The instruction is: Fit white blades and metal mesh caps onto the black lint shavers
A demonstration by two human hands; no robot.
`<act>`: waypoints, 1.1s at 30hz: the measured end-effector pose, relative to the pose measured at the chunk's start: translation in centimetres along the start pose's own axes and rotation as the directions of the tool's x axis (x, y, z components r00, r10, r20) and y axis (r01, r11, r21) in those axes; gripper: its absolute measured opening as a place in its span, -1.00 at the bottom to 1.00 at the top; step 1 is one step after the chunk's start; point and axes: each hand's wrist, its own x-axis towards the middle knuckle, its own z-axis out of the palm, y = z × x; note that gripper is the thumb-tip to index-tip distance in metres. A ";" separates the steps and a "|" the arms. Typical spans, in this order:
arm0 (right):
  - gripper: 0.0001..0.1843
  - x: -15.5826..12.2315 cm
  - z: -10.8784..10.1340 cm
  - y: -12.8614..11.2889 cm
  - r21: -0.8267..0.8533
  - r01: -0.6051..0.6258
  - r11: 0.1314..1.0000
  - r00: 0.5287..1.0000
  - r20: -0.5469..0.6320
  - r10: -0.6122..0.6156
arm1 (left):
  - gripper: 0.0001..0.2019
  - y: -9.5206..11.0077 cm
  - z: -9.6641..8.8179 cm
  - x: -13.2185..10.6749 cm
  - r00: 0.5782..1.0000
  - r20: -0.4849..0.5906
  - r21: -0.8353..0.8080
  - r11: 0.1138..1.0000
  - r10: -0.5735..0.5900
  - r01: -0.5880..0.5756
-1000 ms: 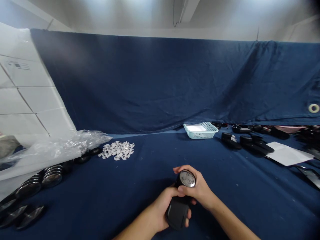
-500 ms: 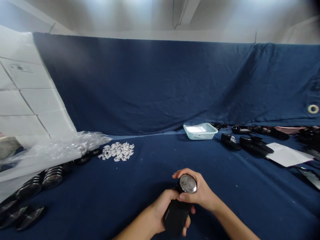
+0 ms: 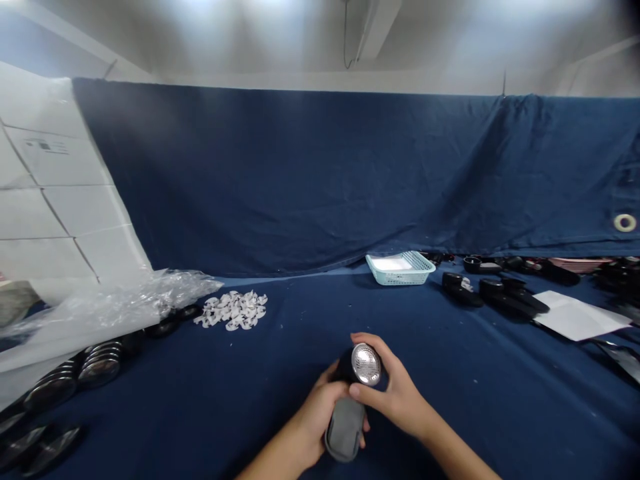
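Observation:
My hands hold a black handheld device, probably a lint shaver (image 3: 346, 428), above the blue cloth. Its round metal mesh head (image 3: 366, 365) points up and away from me, and a grey panel shows on the lower body. My left hand (image 3: 319, 408) wraps the body from below, partly hiding its dark upper part. My right hand (image 3: 394, 395) curves around the body just under the mesh head, with its fingers at the head's far edge.
A blue cloth (image 3: 465, 407) covers the table. A pile of small white pieces (image 3: 233, 311) lies ahead, near crumpled plastic film (image 3: 115, 307). Stacked round dark parts (image 3: 99, 365) sit left. A pale blue basket (image 3: 400, 269), black devices (image 3: 507, 298) and white paper (image 3: 577, 315) lie far right.
The device has rotated in my hands, bringing its grey panel into view. The mesh head now faces more upward. The whole scene sits slightly lower in the picture.

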 end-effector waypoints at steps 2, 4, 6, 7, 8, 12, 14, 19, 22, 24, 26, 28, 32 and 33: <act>-0.44 0.0 0.2 0.2 -0.091 0.029 0.995 0.999 -0.041 -0.033 | -0.46 0.2 -0.4 0.2 0.977 -0.100 0.167 0.971 0.189 -0.171; -0.48 0.0 0.4 0.6 -0.131 -0.010 0.991 0.996 -0.087 -0.002 | -0.49 0.4 -0.8 0.4 0.916 -0.140 0.338 0.888 0.375 -0.312; -0.49 0.0 0.7 1.0 -0.090 -0.101 0.991 0.985 -0.149 0.087 | -0.52 0.5 -1.2 0.5 0.850 -0.168 0.449 0.806 0.499 -0.385; -0.49 -0.1 0.9 1.2 -0.049 -0.141 0.989 0.975 -0.180 0.130 | -0.53 0.5 -1.3 0.5 0.826 -0.182 0.483 0.780 0.533 -0.397; -0.48 -0.1 1.1 1.3 -0.005 -0.166 0.986 0.966 -0.203 0.162 | -0.53 0.5 -1.4 0.5 0.809 -0.193 0.510 0.761 0.555 -0.401; -0.47 -0.1 1.4 1.6 0.093 -0.160 0.983 0.966 -0.191 0.175 | -0.53 0.4 -1.4 0.4 0.776 -0.175 0.596 0.693 0.606 -0.406; -0.46 -0.1 1.2 1.6 0.094 -0.138 0.986 0.977 -0.153 0.151 | -0.53 0.4 -1.3 0.4 0.773 -0.175 0.609 0.684 0.610 -0.402; -0.40 -0.1 0.6 1.7 0.005 -0.047 0.999 0.995 -0.089 0.047 | -0.52 0.4 -1.3 0.6 0.778 -0.203 0.595 0.706 0.595 -0.384; -0.37 -0.3 0.5 1.7 -0.054 -0.017 0.998 0.997 -0.079 0.013 | -0.53 0.4 -1.4 0.6 0.784 -0.210 0.591 0.714 0.584 -0.374; -0.37 -0.3 0.6 1.6 -0.084 -0.010 0.996 0.997 -0.073 0.004 | -0.52 0.4 -1.4 0.6 0.786 -0.213 0.590 0.718 0.580 -0.370; -0.36 -0.4 0.6 1.5 -0.102 -0.007 0.995 0.997 -0.075 -0.001 | -0.52 0.4 -1.4 0.6 0.788 -0.212 0.588 0.719 0.578 -0.369; -0.36 -0.4 0.7 1.4 -0.112 -0.001 0.994 0.997 -0.080 -0.008 | -0.51 0.5 -1.5 0.7 0.789 -0.211 0.588 0.720 0.577 -0.368; -0.38 -0.3 1.0 1.5 -0.117 -0.008 0.993 0.994 -0.106 -0.005 | -0.52 0.5 -1.4 0.7 0.789 -0.220 0.597 0.719 0.574 -0.357; -0.40 -0.3 1.1 1.6 -0.105 -0.022 0.994 0.993 -0.120 0.009 | -0.53 0.5 -1.4 0.7 0.789 -0.219 0.601 0.716 0.575 -0.355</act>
